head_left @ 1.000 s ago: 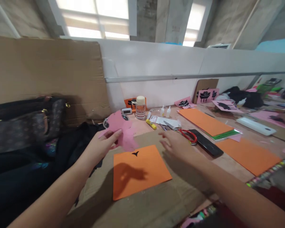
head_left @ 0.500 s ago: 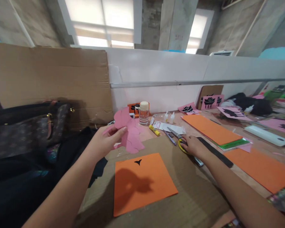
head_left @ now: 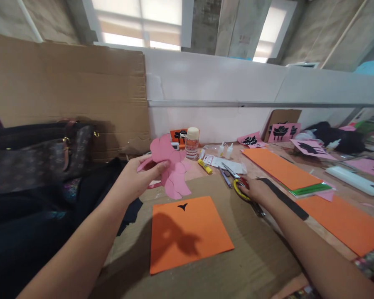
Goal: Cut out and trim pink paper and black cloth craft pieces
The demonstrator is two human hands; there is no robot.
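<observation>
My left hand (head_left: pixel 143 174) pinches a pink paper cutout (head_left: pixel 171 170) with wavy cut edges and holds it above the table. Below it lies an orange sheet (head_left: pixel 190 236), bearing a small black paper piece (head_left: pixel 183 207) near its top edge and the cutout's shadow. On the right, my right hand (head_left: pixel 252 189) has its fingers closed at the handles of the scissors (head_left: pixel 237 187), which show yellow and red; the blades point away from me. Some of those fingertips are hidden. A dark, shiny object (head_left: pixel 258 209) sits just under that hand.
A purple pen (head_left: pixel 226 177), a glue stick (head_left: pixel 205 166), small white bottles (head_left: pixel 229 151) and a lidded jar (head_left: pixel 192 143) stand or lie beyond the cardboard mat (head_left: pixel 252 249). To the right are a black strip (head_left: pixel 282 198) and orange sheets (head_left: pixel 282 168). A brown handbag (head_left: pixel 43 153) is left.
My right hand has closed in on the scissors, whose red handle part now shows. My left hand still holds the pink cutout, turned slightly. The view has shifted a little.
</observation>
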